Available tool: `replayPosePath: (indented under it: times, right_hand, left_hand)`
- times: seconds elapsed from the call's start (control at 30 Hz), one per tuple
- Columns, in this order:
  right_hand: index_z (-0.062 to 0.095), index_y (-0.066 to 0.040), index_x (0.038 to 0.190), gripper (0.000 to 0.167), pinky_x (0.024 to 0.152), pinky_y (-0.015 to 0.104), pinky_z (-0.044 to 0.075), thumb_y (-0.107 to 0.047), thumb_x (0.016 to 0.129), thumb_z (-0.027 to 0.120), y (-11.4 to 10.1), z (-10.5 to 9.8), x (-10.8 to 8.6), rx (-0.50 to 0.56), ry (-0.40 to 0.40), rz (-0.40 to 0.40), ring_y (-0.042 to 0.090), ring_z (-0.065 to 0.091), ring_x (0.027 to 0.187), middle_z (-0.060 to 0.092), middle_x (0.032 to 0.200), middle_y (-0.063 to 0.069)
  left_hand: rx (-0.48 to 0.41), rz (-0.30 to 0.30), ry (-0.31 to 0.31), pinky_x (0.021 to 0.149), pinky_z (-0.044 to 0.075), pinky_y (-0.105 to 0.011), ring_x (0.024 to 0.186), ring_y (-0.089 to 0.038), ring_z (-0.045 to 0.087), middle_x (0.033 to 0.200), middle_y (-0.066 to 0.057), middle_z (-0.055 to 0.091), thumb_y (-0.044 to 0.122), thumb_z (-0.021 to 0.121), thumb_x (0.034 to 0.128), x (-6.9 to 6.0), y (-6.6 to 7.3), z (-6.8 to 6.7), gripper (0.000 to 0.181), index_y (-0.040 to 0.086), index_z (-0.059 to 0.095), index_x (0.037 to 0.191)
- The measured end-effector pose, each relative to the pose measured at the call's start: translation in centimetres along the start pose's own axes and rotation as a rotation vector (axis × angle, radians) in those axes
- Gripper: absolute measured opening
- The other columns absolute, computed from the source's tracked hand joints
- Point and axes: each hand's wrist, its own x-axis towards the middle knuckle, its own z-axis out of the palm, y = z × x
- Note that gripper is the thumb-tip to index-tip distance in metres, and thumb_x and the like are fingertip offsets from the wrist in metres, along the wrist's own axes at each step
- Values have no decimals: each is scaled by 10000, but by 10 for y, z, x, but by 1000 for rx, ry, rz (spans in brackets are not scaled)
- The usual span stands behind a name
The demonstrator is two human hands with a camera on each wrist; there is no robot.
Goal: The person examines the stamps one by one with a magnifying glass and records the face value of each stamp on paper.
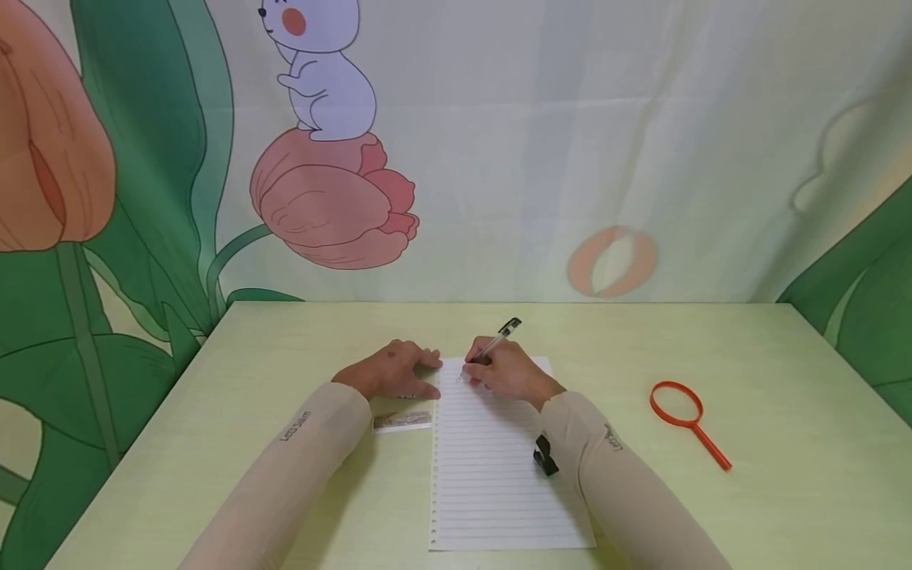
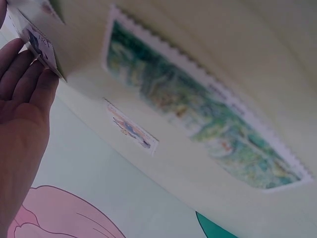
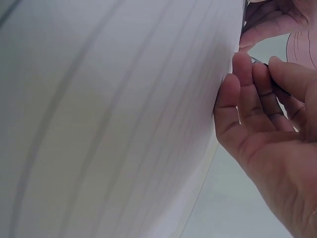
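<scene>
Pen (image 1: pixel 498 337) pinched in my right fingers (image 1: pixel 478 371), I should write lightly. My left fingers (image 1: pixel 427 359), loosely spread, should steady the paper (image 1: pixel 499 483).

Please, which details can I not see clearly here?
Head view: any writing under the pen is too small to read.
Left wrist view: the large stamp is blurred; the top stamp is cut by the picture's edge.
Right wrist view: the pen is mostly hidden behind the right hand.

The sheet (image 1: pixel 499 475) looks matt paper; the pen (image 1: pixel 492 345) clear plastic; the magnifier (image 1: pixel 693 424) smooth plastic; the backdrop (image 1: pixel 484 166) creased cloth.
</scene>
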Motion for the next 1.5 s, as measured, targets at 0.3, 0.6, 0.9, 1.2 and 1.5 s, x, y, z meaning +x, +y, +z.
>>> replayPosePath:
  times: [0.3, 0.6, 0.9, 1.2, 1.5]
  right_hand:
    - [659, -74, 1001, 73, 581, 218, 472, -130, 959, 681, -1, -2, 0, 5, 11, 7, 123, 591, 633, 707, 775, 31]
    - [649, -46, 1001, 72, 667, 271, 564, -115, 983, 643, 7, -6, 0, 194, 7, 56, 146, 663, 775, 712, 844, 58]
    - [635, -47, 981, 73, 616, 243, 534, -118, 977, 651, 4, -9, -2, 97, -48, 8, 140, 671, 729, 716, 798, 42]
    - [628, -41, 973, 66, 613, 241, 538, -103, 974, 652, 1, -8, -4, 73, -35, 0, 150, 666, 710, 715, 788, 56]
    - [631, -35, 970, 55, 618, 240, 546, -86, 973, 650, 2, -8, -3, 78, -30, 3, 146, 664, 709, 710, 780, 54]
  left_hand:
    - [7, 6, 6, 1185, 262, -421, 1462, -235, 323, 1545, 11, 422, 330, 786, 873, 1, 1, 0, 609, 144, 584, 1417]
    - [23, 0, 9, 1180, 273, -422, 1453, -236, 341, 1530, 0, 443, 328, 795, 865, 2, 1, 0, 597, 141, 604, 1398]
    - [3, -21, 8, 1182, 269, -425, 1457, -237, 334, 1531, 9, 442, 328, 806, 854, 2, 3, 0, 593, 151, 616, 1387]
    - [-4, -14, 10, 1180, 273, -426, 1455, -233, 339, 1527, 6, 447, 326, 809, 850, 1, 2, -1, 597, 150, 615, 1388]
    - [-7, -3, 14, 1181, 269, -429, 1456, -239, 336, 1528, -1, 443, 320, 808, 851, 0, 2, 0, 597, 145, 614, 1388]
